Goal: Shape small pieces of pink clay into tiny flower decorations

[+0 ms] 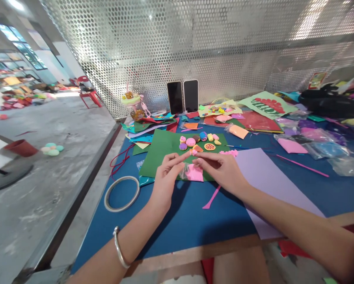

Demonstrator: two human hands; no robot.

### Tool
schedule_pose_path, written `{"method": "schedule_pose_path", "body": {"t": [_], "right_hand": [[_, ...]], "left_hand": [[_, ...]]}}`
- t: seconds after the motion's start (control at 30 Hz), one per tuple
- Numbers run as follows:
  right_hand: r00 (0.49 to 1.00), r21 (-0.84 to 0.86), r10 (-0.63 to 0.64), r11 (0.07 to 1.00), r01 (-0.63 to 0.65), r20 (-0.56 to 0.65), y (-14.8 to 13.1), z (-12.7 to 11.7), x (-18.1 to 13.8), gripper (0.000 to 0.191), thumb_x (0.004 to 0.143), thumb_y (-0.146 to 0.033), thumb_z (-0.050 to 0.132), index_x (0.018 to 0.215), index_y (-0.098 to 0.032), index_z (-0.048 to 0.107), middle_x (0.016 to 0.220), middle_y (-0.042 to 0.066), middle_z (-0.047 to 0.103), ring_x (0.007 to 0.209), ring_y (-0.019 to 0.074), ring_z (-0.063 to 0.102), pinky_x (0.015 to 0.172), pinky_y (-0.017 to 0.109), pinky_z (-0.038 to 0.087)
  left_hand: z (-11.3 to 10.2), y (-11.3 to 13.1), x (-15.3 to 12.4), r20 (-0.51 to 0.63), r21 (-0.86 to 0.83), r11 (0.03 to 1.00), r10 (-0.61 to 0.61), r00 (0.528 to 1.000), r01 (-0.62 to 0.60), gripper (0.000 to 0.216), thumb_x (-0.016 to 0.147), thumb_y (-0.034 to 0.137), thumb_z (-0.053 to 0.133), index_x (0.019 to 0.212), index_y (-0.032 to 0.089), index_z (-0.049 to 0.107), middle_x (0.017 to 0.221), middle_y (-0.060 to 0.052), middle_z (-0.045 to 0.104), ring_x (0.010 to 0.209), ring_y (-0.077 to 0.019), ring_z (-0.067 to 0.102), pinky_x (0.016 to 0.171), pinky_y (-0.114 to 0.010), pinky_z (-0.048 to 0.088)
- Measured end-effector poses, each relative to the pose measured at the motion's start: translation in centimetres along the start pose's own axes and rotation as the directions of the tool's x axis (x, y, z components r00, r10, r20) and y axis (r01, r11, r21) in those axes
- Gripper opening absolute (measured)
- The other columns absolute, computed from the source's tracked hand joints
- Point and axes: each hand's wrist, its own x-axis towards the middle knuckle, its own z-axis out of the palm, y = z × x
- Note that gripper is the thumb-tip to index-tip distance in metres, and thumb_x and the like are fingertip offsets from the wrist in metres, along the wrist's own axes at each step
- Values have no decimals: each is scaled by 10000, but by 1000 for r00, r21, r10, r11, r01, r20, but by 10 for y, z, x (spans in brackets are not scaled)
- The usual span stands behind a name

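My left hand (167, 172) and my right hand (221, 167) meet over the near edge of a green sheet (161, 152). Their fingertips pinch a tiny pink clay piece (192, 152) between them. Under the hands lies a plastic bag of pink clay (194, 172). Several small clay sweets (198, 142) are lined up on the green sheet just beyond my fingers. A pink modelling tool (211, 197) lies on the blue table cover (194, 221) below my right hand. A silver bangle circles my left wrist.
A tape ring (122, 193) lies left of my left hand. A lilac sheet (262, 177) spreads under my right forearm. Two phones (183, 96) lean on the perforated metal screen. Coloured paper, clay bags and a decorated jar (134, 104) crowd the back.
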Motion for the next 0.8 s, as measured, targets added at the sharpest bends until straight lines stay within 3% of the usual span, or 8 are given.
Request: {"method": "schedule_pose_path", "body": {"t": [0.43,0.8], "right_hand": [[996,-112,-92,990,91,-8,-2,-1,-1,257,829,-239,586,1060,-211,695,934,25,754,776,209,724,733,326,595],[1000,28,-3,1000,3,-28,-1,-2,1,236,796,-284,629,1001,-196,709,877,45,760,769,227,729,722,327,601]], "left_hand": [[7,2,-5,44,2,1000,-15,999,15,310,720,215,588,991,290,719,956,-11,449,811,-118,450,642,-205,369],[9,2,-6,71,1,999,-36,997,36,336,706,225,600,1013,301,712,961,-9,453,876,-132,440,688,-212,357]]}}
